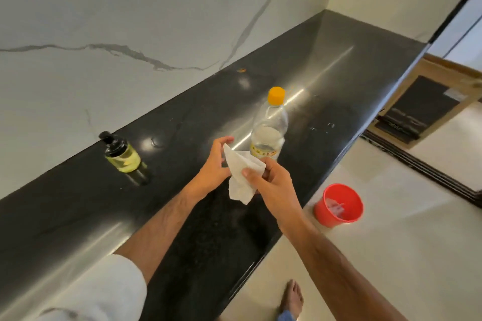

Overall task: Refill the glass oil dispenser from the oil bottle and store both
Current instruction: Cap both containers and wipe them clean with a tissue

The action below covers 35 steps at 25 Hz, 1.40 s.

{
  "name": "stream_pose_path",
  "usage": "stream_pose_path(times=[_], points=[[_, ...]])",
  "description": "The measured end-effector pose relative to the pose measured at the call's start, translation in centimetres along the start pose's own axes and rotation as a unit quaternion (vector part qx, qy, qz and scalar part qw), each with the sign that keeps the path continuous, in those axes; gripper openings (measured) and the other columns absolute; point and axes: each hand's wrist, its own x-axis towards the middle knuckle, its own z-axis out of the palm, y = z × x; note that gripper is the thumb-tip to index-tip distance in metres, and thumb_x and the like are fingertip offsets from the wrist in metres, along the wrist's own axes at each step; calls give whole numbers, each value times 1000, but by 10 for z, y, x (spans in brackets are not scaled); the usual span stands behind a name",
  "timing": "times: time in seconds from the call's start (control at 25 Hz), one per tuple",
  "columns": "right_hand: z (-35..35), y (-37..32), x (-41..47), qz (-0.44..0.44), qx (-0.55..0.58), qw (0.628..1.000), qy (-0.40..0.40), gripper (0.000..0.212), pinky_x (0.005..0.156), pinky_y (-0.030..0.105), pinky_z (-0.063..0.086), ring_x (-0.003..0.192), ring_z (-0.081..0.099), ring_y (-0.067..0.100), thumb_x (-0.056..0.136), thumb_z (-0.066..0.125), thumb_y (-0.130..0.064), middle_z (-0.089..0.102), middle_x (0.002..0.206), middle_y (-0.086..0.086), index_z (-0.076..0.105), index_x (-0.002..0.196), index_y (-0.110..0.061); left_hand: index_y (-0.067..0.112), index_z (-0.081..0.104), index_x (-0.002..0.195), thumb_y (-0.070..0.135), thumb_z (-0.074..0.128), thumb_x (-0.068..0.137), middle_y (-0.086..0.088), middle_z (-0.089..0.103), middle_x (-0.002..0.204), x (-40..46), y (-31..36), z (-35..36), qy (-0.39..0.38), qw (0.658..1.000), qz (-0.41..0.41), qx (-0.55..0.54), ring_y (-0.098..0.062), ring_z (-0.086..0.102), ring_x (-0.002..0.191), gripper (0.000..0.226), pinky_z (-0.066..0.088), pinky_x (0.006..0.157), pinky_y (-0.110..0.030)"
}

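Note:
The glass oil dispenser (pixel 122 156), black-topped and holding yellow oil, stands on the black counter (pixel 339 81) near the marble wall at the left. The clear plastic oil bottle (pixel 271 128) with an orange cap stands upright mid-counter, partly filled. Just in front of the bottle, my right hand (pixel 268 182) pinches a crumpled white tissue (pixel 241 177). My left hand (pixel 215 164) is against the tissue's left side with its fingers loosely bent; neither hand touches the bottle or the dispenser.
A red bucket (pixel 339 206) with something pale inside stands on the tiled floor right of the counter edge. A bare foot (pixel 293 297) shows below. Dark frames (pixel 417 117) lean on the floor at the far right.

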Motion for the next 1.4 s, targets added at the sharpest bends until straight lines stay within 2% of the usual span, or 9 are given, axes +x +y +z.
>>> stream_pose_path(times=[0.08, 0.24, 0.32, 0.48, 0.76, 1.04, 1.12, 1.24, 1.4], points=[[-19, -14, -2, -30, 17, 999, -4, 22, 89, 39, 62, 105, 73, 20, 96, 73, -20, 76, 109, 0, 68, 117, -22, 34, 28, 139, 45, 85, 71, 11, 42, 138, 13, 14, 20, 2, 1000, 16, 6, 6, 54, 118, 90, 52, 93, -16], [-52, -41, -1, -51, 31, 998, -28, 20, 87, 32, 61, 106, 73, 20, 97, 70, -15, 76, 108, 4, 68, 117, -15, 13, 49, 125, 48, 77, 82, -17, 60, 113, 36, 58, 50, 64, 992, -17, -105, -17, 66, 95, 62, 58, 83, -37], [-69, -54, 4, -51, 47, 996, -55, 25, 89, 34, 62, 109, 73, 22, 97, 68, -16, 76, 112, 5, 66, 122, -11, 11, 51, 124, 69, 79, 68, -25, 61, 110, 43, 61, 56, 80, 990, -36, -111, -23, 65, 92, 85, 60, 86, -51], [-107, -82, 15, -27, 165, 983, -78, 31, 83, 33, 63, 109, 73, 25, 96, 64, -15, 76, 114, 6, 63, 127, -9, 37, 51, 120, 47, 91, 63, 10, 65, 116, 33, 60, 68, 138, 990, -9, 9, -2, 66, 100, 71, 59, 83, -31], [-159, -107, 54, -33, 161, 986, -26, 24, 99, 44, 59, 119, 67, 30, 103, 58, -16, 71, 124, 10, 66, 126, -18, 37, 55, 123, 53, 87, 65, 4, 63, 120, 26, 84, 95, 255, 966, 47, -10, -15, 66, 110, 68, 60, 90, -39], [-139, -165, 71, -268, -51, 962, 3, 43, 94, 16, 55, 114, 67, -3, 102, 58, -3, 70, 124, -18, 62, 139, -25, 35, 55, 123, 46, 84, 72, 10, 67, 118, 17, 145, 91, 255, 964, 77, -2, -6, 67, 107, 59, 58, 84, -24], [-120, -174, 72, -298, -65, 952, -17, 46, 103, 26, 54, 124, 63, 1, 103, 55, -1, 66, 137, -13, 58, 141, -26, 32, 55, 123, 39, 85, 77, 11, 67, 117, 17, 165, 86, 269, 959, 95, 5, -2, 66, 108, 56, 55, 84, -18], [-95, -175, 71, -314, -66, 942, -99, 48, 114, 41, 48, 143, 49, 10, 109, 49, -22, 48, 158, -8, 42, 157, -27, 37, 53, 124, 46, 84, 73, 10, 69, 117, 18, 188, 73, 288, 950, 121, 4, -7, 68, 108, 60, 58, 89, -30], [-79, -173, 69, -373, -170, 902, -138, 69, 123, 35, 32, 158, 12, 3, 104, 38, -60, 3, 172, -22, 11, 164, -37, 45, 50, 123, 47, 84, 72, 13, 66, 119, 19, 201, 53, 315, 940, 128, 25, -3, 66, 107, 61, 58, 89, -28]])
